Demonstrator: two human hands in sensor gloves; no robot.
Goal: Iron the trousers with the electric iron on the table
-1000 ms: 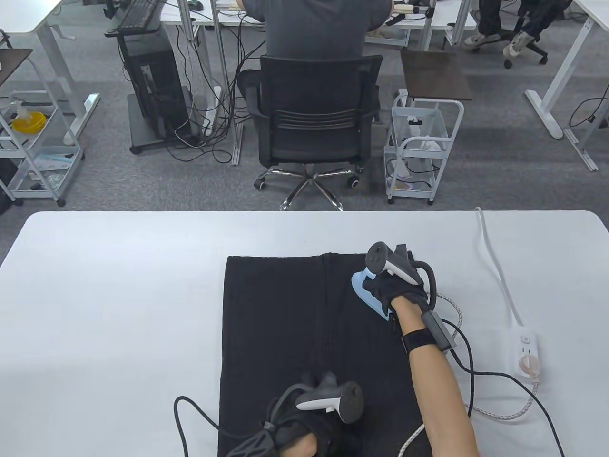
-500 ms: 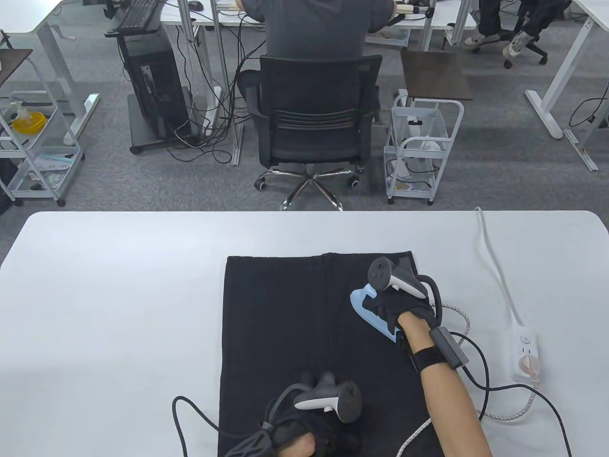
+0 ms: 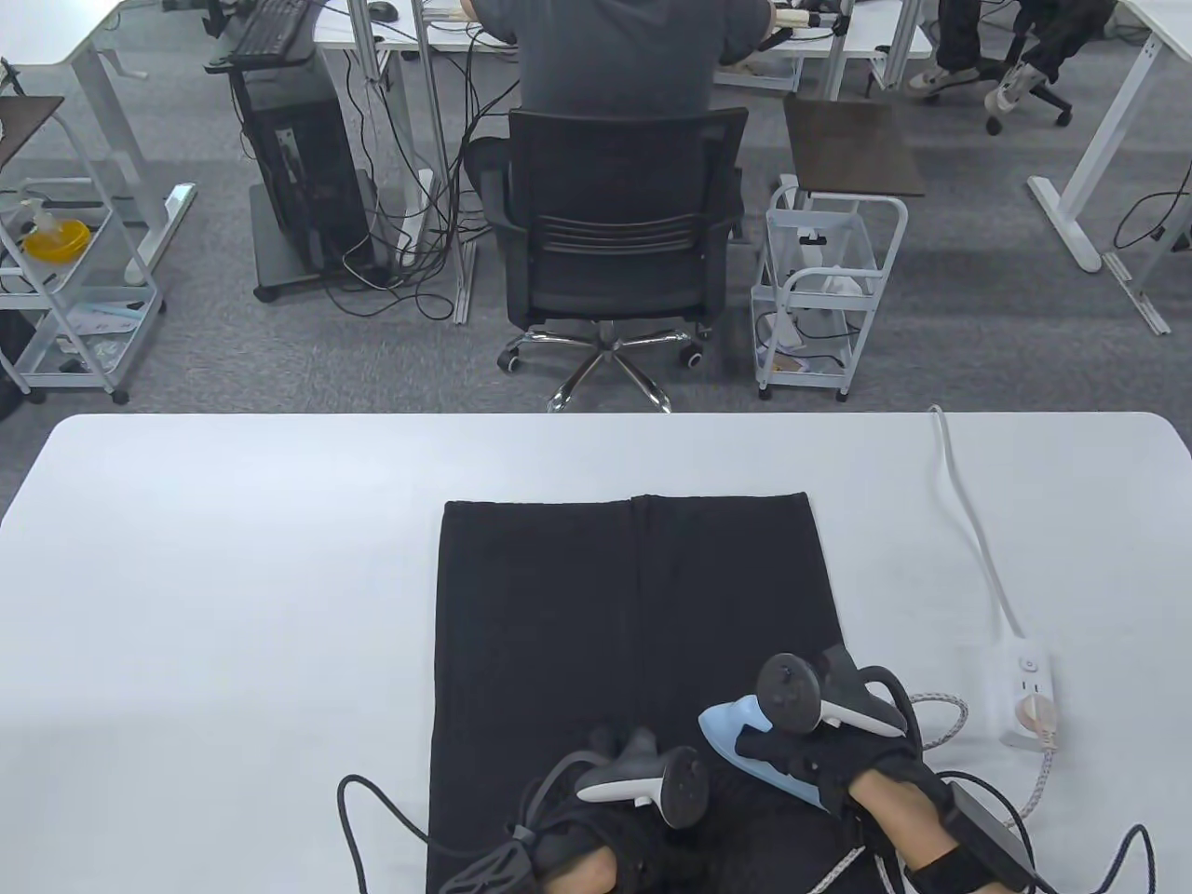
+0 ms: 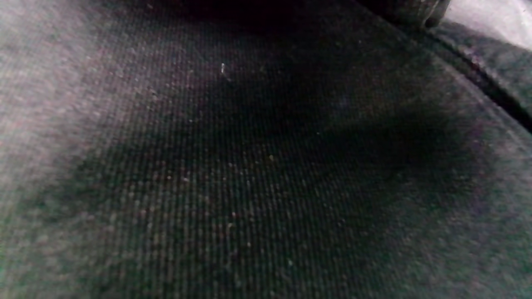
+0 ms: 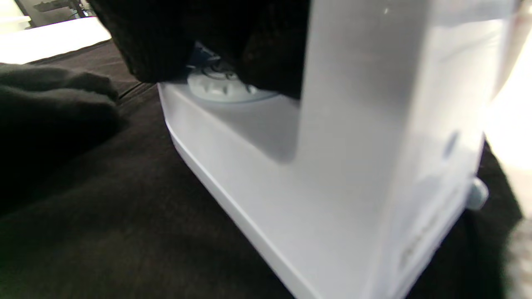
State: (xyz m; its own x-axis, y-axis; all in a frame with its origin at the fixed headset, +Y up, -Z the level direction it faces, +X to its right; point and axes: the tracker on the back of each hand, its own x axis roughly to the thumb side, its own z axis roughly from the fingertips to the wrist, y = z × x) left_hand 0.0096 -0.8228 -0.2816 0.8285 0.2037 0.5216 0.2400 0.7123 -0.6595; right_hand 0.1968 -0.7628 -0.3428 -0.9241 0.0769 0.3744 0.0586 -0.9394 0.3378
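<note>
In the table view, black trousers (image 3: pixel 633 652) lie flat on the white worktop (image 3: pixel 233 559), their far hem square to the worktop's far edge and their near end running off the bottom of the picture. The pale blue iron (image 3: pixel 745 740) sits sole-down on the near right part of the trousers, nose pointing away and to the left. The right hand (image 3: pixel 824 759) wraps the iron's handle, fingers curled round it, with the tracker on its back. The left hand (image 3: pixel 605 838) rests on the trousers at the bottom edge, just left of the iron; its tracker and cables hide the fingers, so I cannot tell whether they lie flat or curled. A white power strip (image 3: pixel 1029 698) lies on the worktop to the right of the trousers, with a plug in it and a braided cord (image 3: pixel 941 717) looping back toward the iron. Beyond the worktop a person sits in a black office chair (image 3: pixel 615 242), back to the camera.

The left wrist view shows only dark ribbed cloth of the trousers (image 4: pixel 249 166) up close — no fingers can be made out.

The right wrist view shows the iron's (image 5: pixel 332 166) white body standing on the trousers (image 5: pixel 104 232), its dial partly visible beneath the gloved fingers (image 5: pixel 166 41) closed over the handle.
</note>
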